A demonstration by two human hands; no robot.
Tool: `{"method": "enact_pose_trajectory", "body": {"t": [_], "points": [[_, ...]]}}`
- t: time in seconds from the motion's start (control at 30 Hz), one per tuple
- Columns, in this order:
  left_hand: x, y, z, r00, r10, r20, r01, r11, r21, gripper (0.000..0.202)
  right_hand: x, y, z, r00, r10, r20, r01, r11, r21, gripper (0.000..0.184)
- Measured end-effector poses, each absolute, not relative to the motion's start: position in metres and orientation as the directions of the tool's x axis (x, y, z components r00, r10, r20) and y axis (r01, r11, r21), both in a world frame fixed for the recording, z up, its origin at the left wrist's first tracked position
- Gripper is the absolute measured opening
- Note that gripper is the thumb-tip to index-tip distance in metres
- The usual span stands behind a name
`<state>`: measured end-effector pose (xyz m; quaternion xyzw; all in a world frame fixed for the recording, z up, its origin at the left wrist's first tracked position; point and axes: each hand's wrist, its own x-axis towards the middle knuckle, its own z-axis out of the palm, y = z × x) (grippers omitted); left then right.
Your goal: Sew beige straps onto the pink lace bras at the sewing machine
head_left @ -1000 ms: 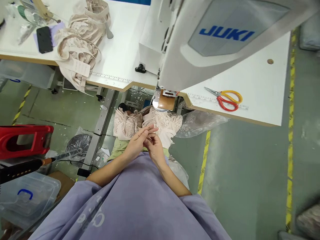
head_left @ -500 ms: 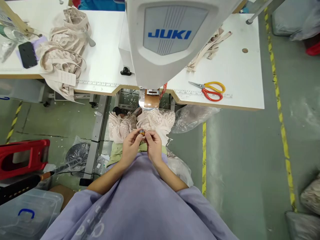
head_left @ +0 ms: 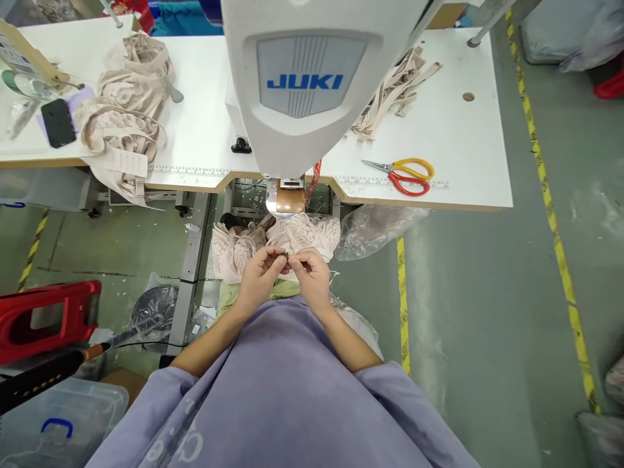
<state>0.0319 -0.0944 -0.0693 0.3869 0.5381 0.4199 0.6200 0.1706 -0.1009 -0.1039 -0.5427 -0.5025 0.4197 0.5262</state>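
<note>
My left hand [head_left: 260, 276] is closed in a pinch at lap height. Between its thumb and fingertips is a small dark metal piece [head_left: 286, 256], which looks like a bobbin case; the fingers cover most of it. My right hand [head_left: 312, 274] is also pinched, its fingertips right beside that piece. Whatever they grip is too small to make out. Just beyond both hands, beige lace garments [head_left: 305, 234] are bunched over my lap. Above them is the sewing machine head [head_left: 302, 84], with a brown plate [head_left: 290, 199] at its lower end.
Scissors [head_left: 402, 175] with red and orange handles lie on the white table [head_left: 468, 149]. Beige straps [head_left: 394, 94] are behind them. To the left are a heap of lace garments [head_left: 124, 110] and a phone [head_left: 58, 123]. A red stool [head_left: 49, 318] stands lower left.
The hands have shifted slightly right, and the right hand has turned a little. The small metal piece, shiny before, is now mostly covered by the fingers. My view has tilted slightly.
</note>
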Motion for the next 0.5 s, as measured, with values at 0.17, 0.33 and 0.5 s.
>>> {"method": "enact_pose_trajectory", "body": {"t": [0.17,0.33,0.5], "points": [[0.024,-0.091,-0.067,0.128,0.910,-0.394,-0.067,0.404,0.912,0.039,0.188,-0.096,-0.103,0.069,0.984,0.162,0.264,0.138,-0.954,0.018],[0.024,-0.091,-0.055,0.245,0.900,-0.359,-0.070,0.386,0.920,0.036,0.197,-0.074,-0.101,0.000,0.974,0.229,0.359,0.213,-0.908,0.019],[0.015,-0.090,-0.046,0.340,0.863,-0.375,-0.155,0.445,0.882,0.030,0.203,-0.058,-0.127,-0.272,0.959,-0.083,0.277,-0.004,-0.961,0.027]]}}
